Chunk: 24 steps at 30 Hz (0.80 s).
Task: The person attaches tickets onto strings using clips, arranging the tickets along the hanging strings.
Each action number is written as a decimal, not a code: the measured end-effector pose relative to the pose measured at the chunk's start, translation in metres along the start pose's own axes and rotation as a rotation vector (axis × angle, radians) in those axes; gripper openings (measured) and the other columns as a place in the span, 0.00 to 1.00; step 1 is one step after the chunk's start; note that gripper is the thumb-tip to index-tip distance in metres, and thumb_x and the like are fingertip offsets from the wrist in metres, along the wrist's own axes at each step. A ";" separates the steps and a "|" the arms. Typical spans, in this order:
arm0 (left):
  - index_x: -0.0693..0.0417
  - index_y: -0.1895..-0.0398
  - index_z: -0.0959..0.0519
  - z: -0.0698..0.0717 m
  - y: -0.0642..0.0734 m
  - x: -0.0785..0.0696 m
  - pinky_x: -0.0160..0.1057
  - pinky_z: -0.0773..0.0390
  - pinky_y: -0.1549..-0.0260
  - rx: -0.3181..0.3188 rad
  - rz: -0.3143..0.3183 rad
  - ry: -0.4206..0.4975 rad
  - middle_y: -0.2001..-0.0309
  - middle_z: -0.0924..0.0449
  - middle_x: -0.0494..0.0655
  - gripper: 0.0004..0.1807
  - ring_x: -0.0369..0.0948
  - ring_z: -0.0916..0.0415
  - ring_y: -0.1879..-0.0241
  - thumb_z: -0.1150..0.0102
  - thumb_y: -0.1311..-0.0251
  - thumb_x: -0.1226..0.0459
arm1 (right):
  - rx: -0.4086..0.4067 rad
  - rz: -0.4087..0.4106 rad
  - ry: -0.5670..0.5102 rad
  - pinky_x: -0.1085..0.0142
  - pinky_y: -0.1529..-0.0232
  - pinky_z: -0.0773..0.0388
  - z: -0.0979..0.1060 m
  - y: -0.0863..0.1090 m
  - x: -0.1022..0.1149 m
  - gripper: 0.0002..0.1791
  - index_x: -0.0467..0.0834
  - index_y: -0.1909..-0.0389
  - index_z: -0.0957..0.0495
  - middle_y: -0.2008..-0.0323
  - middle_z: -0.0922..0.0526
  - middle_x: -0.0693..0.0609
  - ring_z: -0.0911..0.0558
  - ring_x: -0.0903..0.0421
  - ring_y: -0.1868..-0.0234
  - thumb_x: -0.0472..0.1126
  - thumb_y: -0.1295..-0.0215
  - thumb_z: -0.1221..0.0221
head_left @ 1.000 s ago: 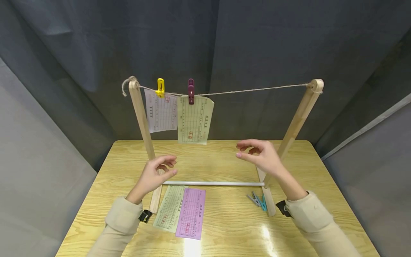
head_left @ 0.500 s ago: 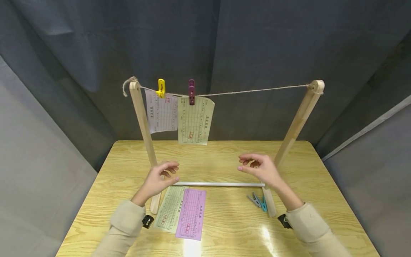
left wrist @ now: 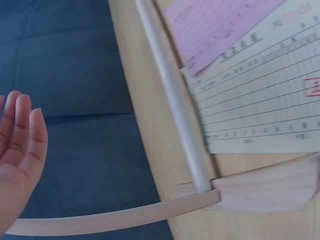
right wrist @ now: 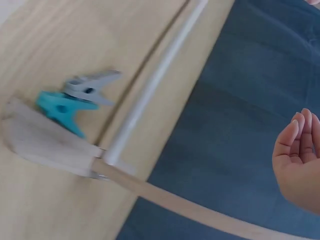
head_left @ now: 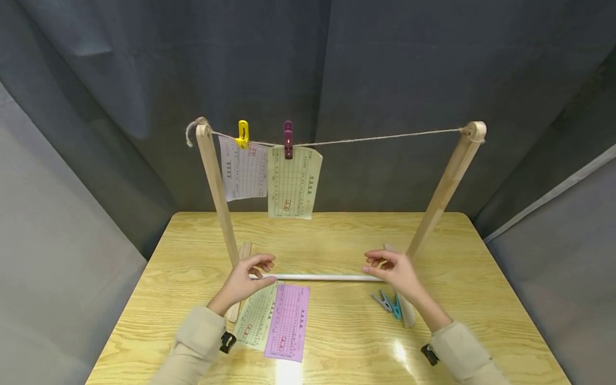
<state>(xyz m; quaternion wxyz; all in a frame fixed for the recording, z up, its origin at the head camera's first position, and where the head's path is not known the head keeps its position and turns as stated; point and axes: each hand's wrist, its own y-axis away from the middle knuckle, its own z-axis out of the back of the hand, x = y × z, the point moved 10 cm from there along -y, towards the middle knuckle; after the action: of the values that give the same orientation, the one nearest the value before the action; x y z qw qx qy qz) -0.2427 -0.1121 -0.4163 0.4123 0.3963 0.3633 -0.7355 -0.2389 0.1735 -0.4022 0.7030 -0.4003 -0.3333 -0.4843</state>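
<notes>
My left hand (head_left: 248, 277) holds nothing, its fingers loosely bent above the left end of the white rod (head_left: 327, 277). Over the rod's right end my right hand (head_left: 395, 271) hovers, likewise with nothing in its fingers. A green printed slip (head_left: 255, 321) lies on the table, partly under a purple slip (head_left: 287, 323). A grey clothespin (head_left: 381, 301) and a teal clothespin (head_left: 396, 306) lie beside the right foot of the frame. On the string (head_left: 375, 139), a yellow clip (head_left: 243, 135) holds a pale lilac slip (head_left: 244, 174) and a maroon clip (head_left: 288, 140) holds a green slip (head_left: 292, 184).
Two wooden posts, the left post (head_left: 216, 192) and the right post (head_left: 445, 187), carry the string and stand on wooden feet. The rod joins them low down. Dark curtains (head_left: 394, 64) close off the back of the wooden table (head_left: 346, 331).
Both hands have come down and nearer, from beyond the rod to over its ends, still holding nothing. The hanging slips and those on the table keep their places.
</notes>
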 end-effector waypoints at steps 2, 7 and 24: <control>0.72 0.52 0.28 -0.004 0.000 0.012 0.50 0.25 0.65 -0.004 -0.011 0.000 0.61 0.25 0.60 0.22 0.59 0.28 0.61 0.37 0.52 0.76 | -0.012 -0.027 -0.003 0.67 0.68 0.26 0.001 0.004 0.000 0.15 0.28 0.58 0.24 0.68 0.22 0.38 0.25 0.58 0.68 0.29 0.48 0.37; 0.67 0.50 0.27 -0.009 -0.001 0.045 0.45 0.25 0.66 -0.022 -0.017 -0.027 0.62 0.24 0.56 0.23 0.53 0.27 0.63 0.35 0.52 0.72 | -0.055 -0.030 -0.008 0.68 0.69 0.28 0.004 0.009 -0.033 0.15 0.30 0.58 0.23 0.68 0.22 0.38 0.26 0.57 0.68 0.31 0.48 0.36; 0.66 0.50 0.27 -0.025 0.008 0.095 0.39 0.30 0.70 -0.057 0.111 -0.032 0.60 0.24 0.56 0.23 0.49 0.31 0.64 0.34 0.53 0.72 | -0.084 -0.225 0.082 0.69 0.68 0.30 0.003 0.043 -0.119 0.26 0.31 0.51 0.26 0.63 0.22 0.41 0.27 0.52 0.63 0.41 0.49 0.33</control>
<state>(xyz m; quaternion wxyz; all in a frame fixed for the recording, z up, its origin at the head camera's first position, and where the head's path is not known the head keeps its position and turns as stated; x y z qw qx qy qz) -0.2618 -0.1240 -0.5127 0.4695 0.3921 0.3549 -0.7071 -0.2354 0.2342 -0.5131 0.6399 -0.3691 -0.3264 -0.5897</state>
